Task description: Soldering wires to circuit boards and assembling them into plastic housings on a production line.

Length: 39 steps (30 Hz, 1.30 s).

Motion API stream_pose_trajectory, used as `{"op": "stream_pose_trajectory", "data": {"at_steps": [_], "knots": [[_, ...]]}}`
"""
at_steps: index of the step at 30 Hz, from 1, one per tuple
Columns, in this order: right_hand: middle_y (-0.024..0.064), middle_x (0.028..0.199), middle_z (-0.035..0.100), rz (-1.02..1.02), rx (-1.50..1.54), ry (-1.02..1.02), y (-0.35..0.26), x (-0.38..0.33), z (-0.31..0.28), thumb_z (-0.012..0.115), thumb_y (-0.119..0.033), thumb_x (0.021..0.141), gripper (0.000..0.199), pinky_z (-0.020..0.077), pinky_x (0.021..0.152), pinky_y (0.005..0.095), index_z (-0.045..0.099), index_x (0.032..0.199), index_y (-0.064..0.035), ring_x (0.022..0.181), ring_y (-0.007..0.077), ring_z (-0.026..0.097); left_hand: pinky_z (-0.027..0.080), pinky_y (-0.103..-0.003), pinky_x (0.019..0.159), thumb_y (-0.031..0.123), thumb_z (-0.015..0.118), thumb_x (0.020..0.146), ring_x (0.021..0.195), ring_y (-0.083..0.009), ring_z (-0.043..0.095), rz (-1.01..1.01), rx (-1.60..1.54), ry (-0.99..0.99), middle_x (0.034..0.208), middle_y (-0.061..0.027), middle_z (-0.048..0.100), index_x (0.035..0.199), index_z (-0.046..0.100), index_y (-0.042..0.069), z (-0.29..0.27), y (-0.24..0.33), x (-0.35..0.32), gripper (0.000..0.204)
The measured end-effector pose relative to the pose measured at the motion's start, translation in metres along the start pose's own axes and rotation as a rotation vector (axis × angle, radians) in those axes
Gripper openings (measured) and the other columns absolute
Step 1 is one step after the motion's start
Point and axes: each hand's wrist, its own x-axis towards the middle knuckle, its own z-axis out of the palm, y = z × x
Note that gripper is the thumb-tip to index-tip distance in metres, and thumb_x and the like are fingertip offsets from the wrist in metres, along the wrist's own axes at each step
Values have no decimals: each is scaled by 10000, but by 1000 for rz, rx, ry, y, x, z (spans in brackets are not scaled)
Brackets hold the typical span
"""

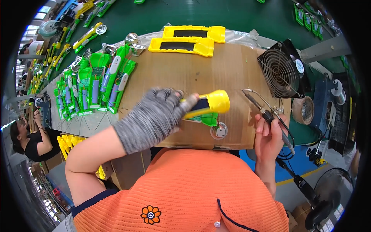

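Observation:
My left hand (152, 114), in a grey fingerless glove, is closed around a yellow flashlight casing (218, 102) with a dark panel on it. Just below the casing, over the cardboard, lies a green inner shell (209, 119), partly hidden by my hand and the casing. Next to that shell is a clear round lamp head (220, 132) with a small white part in it. On the right, my bare right hand (269, 138) grips a soldering iron (266, 115), its tip pointing up and left, away from the casing. A thin curved metal tube runs alongside the iron.
Several green flashlight shells (94, 79) with batteries and loose wires lie at the left. Two yellow casing halves (208, 47) rest at the cardboard's (228, 73) far edge. A black fan (279, 69) and a round container (302, 110) stand right. A co-worker (36, 141) sits far left.

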Motion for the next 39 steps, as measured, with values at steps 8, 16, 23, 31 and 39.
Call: {"op": "stream_pose_trajectory", "data": {"at_steps": [8, 16, 23, 31, 39], "knots": [[29, 622, 426, -27, 30, 34, 0, 2, -3, 568, -116, 955, 139, 510, 868, 428, 435, 931, -84, 589, 166, 495, 489, -446, 879, 127, 678, 862, 995, -363, 600, -231, 62, 53, 1098, -186, 608, 1477, 369, 101, -44, -122, 57, 689], [129, 778, 566, 37, 62, 58, 1, -2, -4, 604, -127, 925, 191, 519, 671, 328, 422, 935, -72, 622, 215, 576, 424, -460, 1046, 423, 703, 863, 1254, -349, 538, -504, 158, -114, 1345, -225, 532, 1524, 308, 109, -1, -265, 85, 832], [64, 681, 490, 10, 83, 71, 1, 0, -5, 633, -132, 914, 206, 543, 736, 361, 435, 944, -82, 570, 170, 518, 228, -483, 1183, 482, 539, 948, 1414, -390, 343, -78, -49, 92, 1509, -249, 360, 1529, 311, 50, 29, -130, 112, 759], [10, 603, 387, -15, 113, 81, 2, -1, -4, 595, -166, 924, 185, 503, 884, 393, 433, 930, -75, 557, 142, 469, 192, -510, 1194, 511, 486, 977, 1444, -395, 309, -221, -167, 100, 1536, -266, 322, 1541, 264, 40, 16, -59, 79, 768], [13, 605, 385, -38, 118, 84, 4, 2, -3, 596, -189, 923, 209, 497, 874, 398, 416, 921, -82, 550, 139, 470, 484, -451, 998, 316, 573, 921, 1168, -389, 604, -1014, -121, 289, 1230, -264, 634, 1302, 575, 16, -15, -355, 145, 485]]}}
